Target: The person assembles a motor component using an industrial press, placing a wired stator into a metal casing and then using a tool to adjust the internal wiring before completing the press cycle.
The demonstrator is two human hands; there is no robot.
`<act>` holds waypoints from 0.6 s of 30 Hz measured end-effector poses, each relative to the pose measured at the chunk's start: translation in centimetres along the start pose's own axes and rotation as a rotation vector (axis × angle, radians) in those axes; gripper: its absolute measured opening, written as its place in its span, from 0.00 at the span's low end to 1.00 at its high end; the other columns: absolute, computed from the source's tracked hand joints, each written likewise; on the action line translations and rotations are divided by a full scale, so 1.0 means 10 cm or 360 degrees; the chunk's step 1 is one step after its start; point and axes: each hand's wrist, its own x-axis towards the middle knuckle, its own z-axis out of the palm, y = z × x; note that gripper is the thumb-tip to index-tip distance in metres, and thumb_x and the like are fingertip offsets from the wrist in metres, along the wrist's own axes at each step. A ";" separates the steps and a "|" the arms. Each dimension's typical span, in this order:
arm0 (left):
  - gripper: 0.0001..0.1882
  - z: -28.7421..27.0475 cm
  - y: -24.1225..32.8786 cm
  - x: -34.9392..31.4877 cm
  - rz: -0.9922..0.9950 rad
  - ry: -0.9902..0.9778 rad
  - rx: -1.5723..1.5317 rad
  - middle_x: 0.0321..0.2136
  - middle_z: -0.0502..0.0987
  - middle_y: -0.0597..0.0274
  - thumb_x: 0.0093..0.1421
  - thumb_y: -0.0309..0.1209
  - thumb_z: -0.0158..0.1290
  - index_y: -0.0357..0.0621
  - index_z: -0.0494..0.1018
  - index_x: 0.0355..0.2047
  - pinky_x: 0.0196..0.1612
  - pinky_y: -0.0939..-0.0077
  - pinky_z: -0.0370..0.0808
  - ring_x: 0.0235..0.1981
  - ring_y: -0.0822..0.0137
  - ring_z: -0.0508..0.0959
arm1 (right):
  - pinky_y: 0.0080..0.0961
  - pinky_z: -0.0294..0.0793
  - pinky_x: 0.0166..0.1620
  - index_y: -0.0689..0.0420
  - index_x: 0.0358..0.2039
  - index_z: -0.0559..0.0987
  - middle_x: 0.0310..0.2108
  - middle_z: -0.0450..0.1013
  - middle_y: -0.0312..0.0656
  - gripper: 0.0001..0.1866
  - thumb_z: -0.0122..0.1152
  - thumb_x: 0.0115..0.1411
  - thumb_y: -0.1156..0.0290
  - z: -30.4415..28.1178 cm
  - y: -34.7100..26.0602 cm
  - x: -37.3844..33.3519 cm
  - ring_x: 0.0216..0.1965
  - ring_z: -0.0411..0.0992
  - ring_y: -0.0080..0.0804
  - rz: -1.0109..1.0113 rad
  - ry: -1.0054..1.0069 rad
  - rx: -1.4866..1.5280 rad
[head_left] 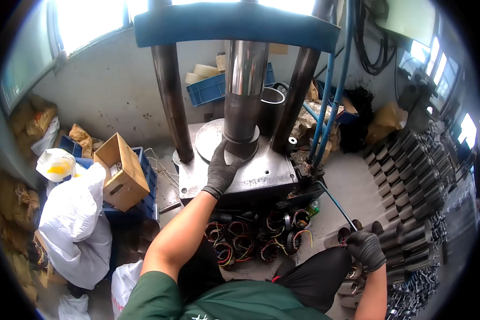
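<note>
My left hand (pixel 222 169), in a dark glove, reaches forward to the press and curves against the lower end of a dark metal cylinder (pixel 241 120). The cylinder stands upright beneath the shiny press ram (pixel 245 66), beside a round metal disc (pixel 208 137) on the press bed (pixel 239 184). Part of its base is hidden by my fingers. Off to the right, my gloved right hand (pixel 366 249) is closed around the end of a long lever (pixel 333 200), which slants up toward the press.
Wound stators with coloured wires (pixel 242 245) lie in front of the bed. Rows of metal cylinders (pixel 397 186) cover the floor at right. A cardboard box (pixel 124 176) and white sacks (pixel 74 224) are at left. Press columns (pixel 172 101) and blue pipes (pixel 330 112) stand around the ram.
</note>
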 end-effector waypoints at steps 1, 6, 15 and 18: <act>0.43 -0.01 0.03 -0.01 -0.0100 -0.0052 0.0122 0.65 0.69 0.45 0.60 0.32 0.67 0.41 0.59 0.72 0.71 0.62 0.64 0.69 0.52 0.67 | 0.41 0.80 0.38 0.57 0.31 0.86 0.28 0.80 0.50 0.08 0.70 0.52 0.68 -0.03 -0.05 0.01 0.31 0.80 0.50 0.0019 0.0011 0.0020; 0.44 -0.14 -0.05 0.19 0.0153 0.0061 0.0139 0.67 0.68 0.44 0.56 0.31 0.67 0.44 0.60 0.71 0.71 0.56 0.66 0.67 0.45 0.69 | 0.41 0.78 0.36 0.59 0.33 0.86 0.26 0.80 0.51 0.10 0.67 0.58 0.66 -0.23 -0.30 0.14 0.30 0.80 0.49 0.0138 -0.0168 -0.0051; 0.46 0.08 -0.21 0.40 0.0222 0.0152 0.0319 0.64 0.70 0.41 0.53 0.27 0.69 0.40 0.61 0.70 0.70 0.57 0.68 0.66 0.43 0.71 | 0.28 0.78 0.51 0.63 0.48 0.84 0.45 0.81 0.44 0.18 0.58 0.58 0.82 -0.57 -0.24 0.44 0.46 0.80 0.33 0.0404 -0.0231 0.0590; 0.45 0.10 -0.23 0.43 0.0190 0.0179 0.0292 0.61 0.73 0.41 0.52 0.26 0.69 0.40 0.61 0.70 0.68 0.58 0.70 0.63 0.43 0.73 | 0.29 0.78 0.51 0.62 0.45 0.85 0.41 0.82 0.46 0.16 0.59 0.57 0.83 -0.54 -0.17 0.41 0.42 0.81 0.36 0.0363 -0.0445 0.0485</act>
